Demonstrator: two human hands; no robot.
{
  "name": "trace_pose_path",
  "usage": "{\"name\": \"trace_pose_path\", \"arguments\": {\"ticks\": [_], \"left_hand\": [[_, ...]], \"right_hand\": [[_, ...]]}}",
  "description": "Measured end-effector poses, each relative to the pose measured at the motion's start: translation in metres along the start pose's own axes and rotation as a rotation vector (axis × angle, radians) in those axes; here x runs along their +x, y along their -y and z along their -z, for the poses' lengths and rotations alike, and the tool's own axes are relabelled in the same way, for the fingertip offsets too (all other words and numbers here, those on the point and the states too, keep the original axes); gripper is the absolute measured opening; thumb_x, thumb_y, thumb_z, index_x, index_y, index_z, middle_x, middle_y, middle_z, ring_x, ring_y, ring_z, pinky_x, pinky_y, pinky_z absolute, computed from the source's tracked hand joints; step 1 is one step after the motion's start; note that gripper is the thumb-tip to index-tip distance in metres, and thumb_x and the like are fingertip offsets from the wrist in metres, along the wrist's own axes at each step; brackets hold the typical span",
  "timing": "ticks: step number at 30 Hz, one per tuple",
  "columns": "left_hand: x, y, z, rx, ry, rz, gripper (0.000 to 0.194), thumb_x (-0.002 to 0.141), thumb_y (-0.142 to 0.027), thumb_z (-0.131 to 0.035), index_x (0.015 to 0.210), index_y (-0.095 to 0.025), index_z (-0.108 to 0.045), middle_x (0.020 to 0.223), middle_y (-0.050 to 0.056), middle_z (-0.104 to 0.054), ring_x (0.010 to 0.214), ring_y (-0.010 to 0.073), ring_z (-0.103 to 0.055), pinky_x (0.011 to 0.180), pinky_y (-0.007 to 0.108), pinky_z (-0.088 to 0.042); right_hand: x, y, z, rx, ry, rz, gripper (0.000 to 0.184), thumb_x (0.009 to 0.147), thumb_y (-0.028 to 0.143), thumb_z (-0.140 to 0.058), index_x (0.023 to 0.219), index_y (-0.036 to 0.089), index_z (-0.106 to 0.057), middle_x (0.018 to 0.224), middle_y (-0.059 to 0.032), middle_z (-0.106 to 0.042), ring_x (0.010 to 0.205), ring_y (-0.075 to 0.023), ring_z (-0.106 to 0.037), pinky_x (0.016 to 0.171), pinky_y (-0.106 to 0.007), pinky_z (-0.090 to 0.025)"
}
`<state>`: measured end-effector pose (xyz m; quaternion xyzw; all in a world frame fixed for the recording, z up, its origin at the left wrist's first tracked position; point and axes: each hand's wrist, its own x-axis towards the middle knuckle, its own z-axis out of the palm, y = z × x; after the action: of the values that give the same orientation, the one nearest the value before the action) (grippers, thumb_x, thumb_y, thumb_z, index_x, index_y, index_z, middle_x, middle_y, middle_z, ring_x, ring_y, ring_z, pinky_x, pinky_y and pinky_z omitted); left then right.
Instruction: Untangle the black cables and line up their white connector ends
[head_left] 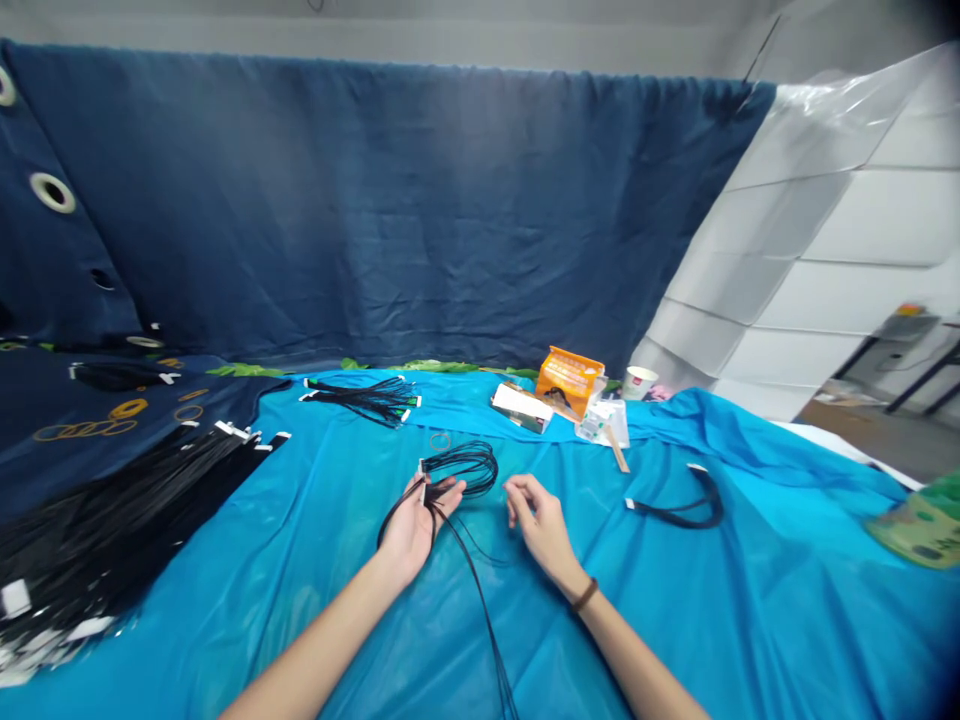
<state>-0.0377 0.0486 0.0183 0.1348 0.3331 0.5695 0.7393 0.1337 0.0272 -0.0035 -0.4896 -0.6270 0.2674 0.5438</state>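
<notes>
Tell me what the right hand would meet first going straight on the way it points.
Pointing forward and left, the right hand would probably first meet the looped cables at the left hand; depth is unclear, so it might pass over them.

A dark blue curtain [420,210] spans the background from 10 to 1 o'clock, with pale ring eyelets [53,193] along its portion at 10 o'clock. Above it, at 12 o'clock, a grey wall [480,40] is visible. At 2 o'clock, a white panelled surface [817,215] carries horizontal seams; clear plastic film [847,110] covers its upper part. At 3 o'clock, dark furniture legs [924,370] stand on a brownish-grey floor [847,425]. Diffuse light leaves paler patches on the curtain.
</notes>
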Motion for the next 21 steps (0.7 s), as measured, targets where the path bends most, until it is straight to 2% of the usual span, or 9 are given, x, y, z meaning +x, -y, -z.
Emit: {"name": "trace_pose_path", "arguments": {"ticks": [4,11,16,19,21], "left_hand": [[-0.004,0.004,0.000,0.033,-0.002,0.001,0.006,0.082,-0.016,-0.041,0.078,-0.015,-0.046,0.081,0.014,-0.065,0.080,0.0246,-0.065,0.073,0.034,-0.051],[-0.006,0.007,-0.001,0.020,-0.070,0.059,0.007,0.082,-0.014,-0.040,0.078,-0.014,-0.045,0.086,0.015,-0.064,0.084,0.0248,-0.065,0.077,0.035,-0.049],[-0.007,0.007,-0.002,0.034,-0.109,0.066,0.007,0.081,-0.012,-0.039,0.079,-0.013,-0.046,0.087,0.017,-0.063,0.084,0.0255,-0.064,0.082,0.037,-0.047],[-0.011,0.008,-0.004,0.095,-0.083,0.037,0.005,0.082,-0.015,-0.040,0.083,-0.014,-0.045,0.082,0.014,-0.065,0.079,0.0248,-0.066,0.081,0.037,-0.048],[-0.013,0.008,-0.005,0.112,-0.049,0.020,0.005,0.082,-0.016,-0.040,0.084,-0.016,-0.044,0.081,0.013,-0.065,0.079,0.0247,-0.066,0.080,0.038,-0.048]], "right_hand": [[-0.005,0.005,-0.005,-0.004,0.069,0.009,0.025,0.087,0.038,-0.039,0.080,0.017,-0.052,0.045,0.0059,-0.044,0.039,-0.0090,-0.045,0.046,-0.020,-0.037],[-0.009,0.004,-0.007,-0.011,0.016,-0.024,0.025,0.086,0.039,-0.040,0.084,0.017,-0.052,0.047,0.0056,-0.042,0.040,-0.0089,-0.038,0.040,-0.019,-0.030],[-0.011,0.009,-0.007,-0.019,0.052,-0.013,0.023,0.089,0.036,-0.035,0.086,0.018,-0.049,0.047,0.0060,-0.044,0.043,-0.0100,-0.044,0.047,-0.020,-0.035],[-0.012,0.013,-0.006,-0.079,0.094,0.046,0.021,0.089,0.032,-0.035,0.085,0.018,-0.050,0.052,0.0045,-0.048,0.047,-0.0104,-0.048,0.053,-0.020,-0.038],[-0.012,0.015,-0.005,-0.143,0.065,0.095,0.019,0.088,0.032,-0.037,0.085,0.019,-0.051,0.056,0.0029,-0.052,0.049,-0.0106,-0.050,0.055,-0.021,-0.039]]}}
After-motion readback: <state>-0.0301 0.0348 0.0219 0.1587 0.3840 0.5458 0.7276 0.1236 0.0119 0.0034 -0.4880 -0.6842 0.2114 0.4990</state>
